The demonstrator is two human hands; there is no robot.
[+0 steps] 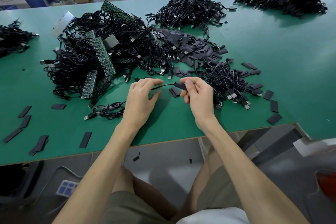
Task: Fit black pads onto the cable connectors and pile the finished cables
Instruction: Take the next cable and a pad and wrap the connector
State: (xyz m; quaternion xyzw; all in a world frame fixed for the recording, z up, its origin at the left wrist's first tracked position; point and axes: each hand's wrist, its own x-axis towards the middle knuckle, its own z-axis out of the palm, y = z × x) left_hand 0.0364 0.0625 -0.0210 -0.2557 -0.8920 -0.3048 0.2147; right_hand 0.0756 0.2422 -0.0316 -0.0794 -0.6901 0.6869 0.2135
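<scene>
Pinching the soft black pad (181,86) on the stiff connector (175,84), the right grip (198,96) steadies a light, limp cable (161,86) while the left grip (141,100), at nine o'clock, lies loosely open.

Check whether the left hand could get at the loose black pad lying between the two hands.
Probably yes. The pad lies bare on the green mat, close to the left hand, with nothing on top of it. Only the cable pinched by the right hand passes above it.

Bare forearms reach forward. The left hand (143,96) is loosely curved; the right hand (198,94) pinches a black padded cable connector (181,85).
</scene>
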